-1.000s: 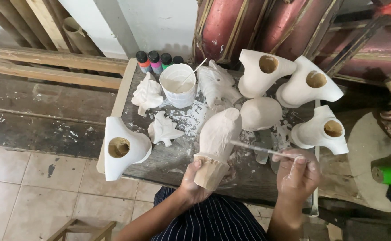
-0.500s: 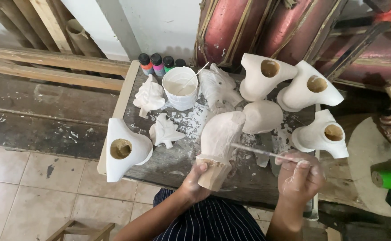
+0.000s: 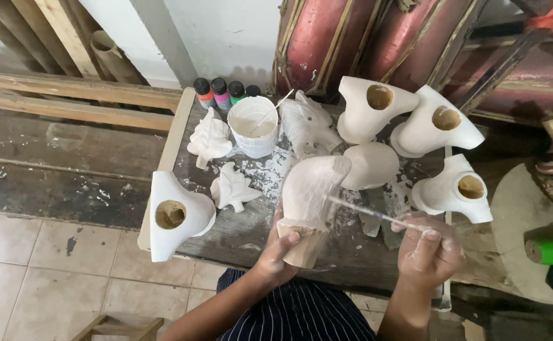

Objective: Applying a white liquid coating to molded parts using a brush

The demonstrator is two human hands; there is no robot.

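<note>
Both forearms were bare, no sleeves, watch or rings seen. Left hand (image 3: 276, 251) and right hand (image 3: 429, 251) carried white paint smears. Lap at 6 o'clock: dark navy cloth (image 3: 301, 312), thin white pinstripes.

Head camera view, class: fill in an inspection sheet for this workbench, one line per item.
Surface: worn grey wooden bench, white paint splatters.
Job's things: curved wooden carving, partly white; thin paintbrush touching it.
Clutter: white paint bucket, four white hollow-topped carvings, small paint bottles.
Grips: left hand holds the carving's bare base; right hand holds the brush.
Cables: nothing seen.
Surroundings: tiled floor, red drums.
</note>
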